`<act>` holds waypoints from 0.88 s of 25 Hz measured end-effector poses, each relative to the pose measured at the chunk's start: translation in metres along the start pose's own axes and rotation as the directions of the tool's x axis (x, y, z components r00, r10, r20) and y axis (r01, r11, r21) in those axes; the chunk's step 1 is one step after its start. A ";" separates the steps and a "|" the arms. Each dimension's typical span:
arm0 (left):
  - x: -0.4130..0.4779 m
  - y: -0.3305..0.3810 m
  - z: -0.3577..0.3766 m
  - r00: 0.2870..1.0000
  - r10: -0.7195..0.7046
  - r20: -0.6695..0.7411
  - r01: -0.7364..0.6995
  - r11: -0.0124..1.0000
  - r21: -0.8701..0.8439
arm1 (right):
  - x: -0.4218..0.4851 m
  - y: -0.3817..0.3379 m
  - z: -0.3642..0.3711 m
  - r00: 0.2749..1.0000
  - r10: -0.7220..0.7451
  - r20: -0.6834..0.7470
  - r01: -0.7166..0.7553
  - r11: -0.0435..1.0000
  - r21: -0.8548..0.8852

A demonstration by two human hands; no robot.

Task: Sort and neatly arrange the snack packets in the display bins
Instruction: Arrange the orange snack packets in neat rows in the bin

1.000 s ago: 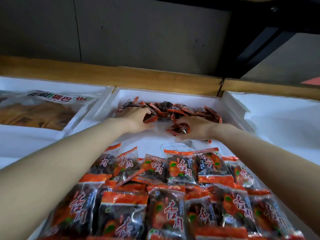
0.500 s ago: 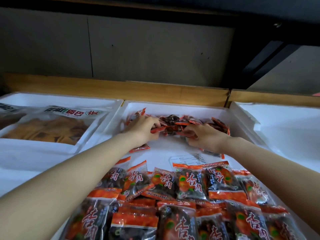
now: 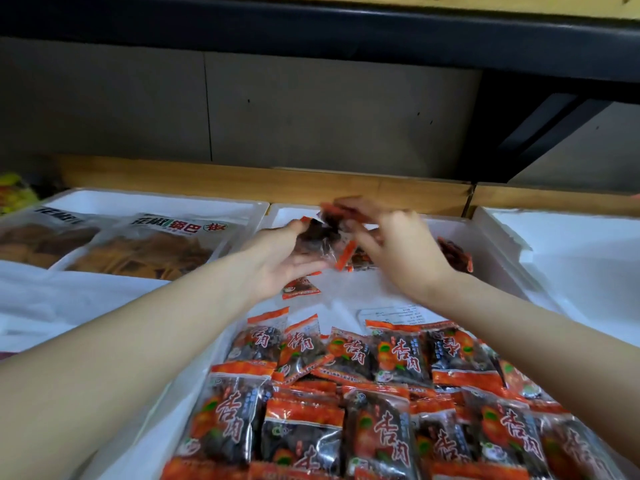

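**Holding a bundle of packets over the middle bin**

Nearest to the camera, the snack packets [image 3: 398,358] fill the front part of the middle bin [image 3: 287,209], a white foam box. They lie flat and overlap in rows. About twelve faces show, and more edges are seen under them. Each packet is clear and dark with orange bands, and it carries the red characters 杏肉.

Just behind the rows lies a paper sheet [image 3: 394,312] with small print that is too fine to read. One loose packet [image 3: 300,288] lies alone on the white floor of the bin, under the left wrist.

Above it, both hands are close together on a bundle of packets [image 3: 323,233]. The left hand [image 3: 282,259] is palm up and grips the bundle between thumb and fingers. The right hand [image 3: 401,251] has its fingers bent onto the top of the same bundle; this part is blurred. A small heap [image 3: 455,254] of the same packets lies at the far right of the bin.

There are three white bins side by side. The left bin [image 3: 156,199] contains two big clear bags of crisps [image 3: 149,251], yellow-brown, whose label reads 花椒锅巴 upside down. The right bin [image 3: 554,237] shows only white walls.

Behind all the bins runs a wooden ledge [image 3: 346,188], and then a grey wall.
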State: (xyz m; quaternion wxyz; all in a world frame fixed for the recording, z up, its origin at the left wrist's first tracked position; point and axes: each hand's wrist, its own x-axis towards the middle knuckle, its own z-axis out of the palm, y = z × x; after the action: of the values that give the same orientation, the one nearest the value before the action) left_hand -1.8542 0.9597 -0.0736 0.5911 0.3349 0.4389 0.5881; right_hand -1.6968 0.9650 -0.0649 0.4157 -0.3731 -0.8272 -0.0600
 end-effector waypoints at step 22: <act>-0.016 0.027 -0.082 0.975 0.177 -0.138 -0.172 0.984 0.047 | 0.032 0.006 0.105 0.787 0.294 0.543 -0.141 0.942 -0.306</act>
State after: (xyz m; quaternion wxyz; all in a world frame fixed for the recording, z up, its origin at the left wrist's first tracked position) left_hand -1.9385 0.9363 -0.0785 0.4987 0.3396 0.4587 0.6523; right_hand -1.7720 1.0303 -0.1105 0.0973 -0.5161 -0.8510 0.0023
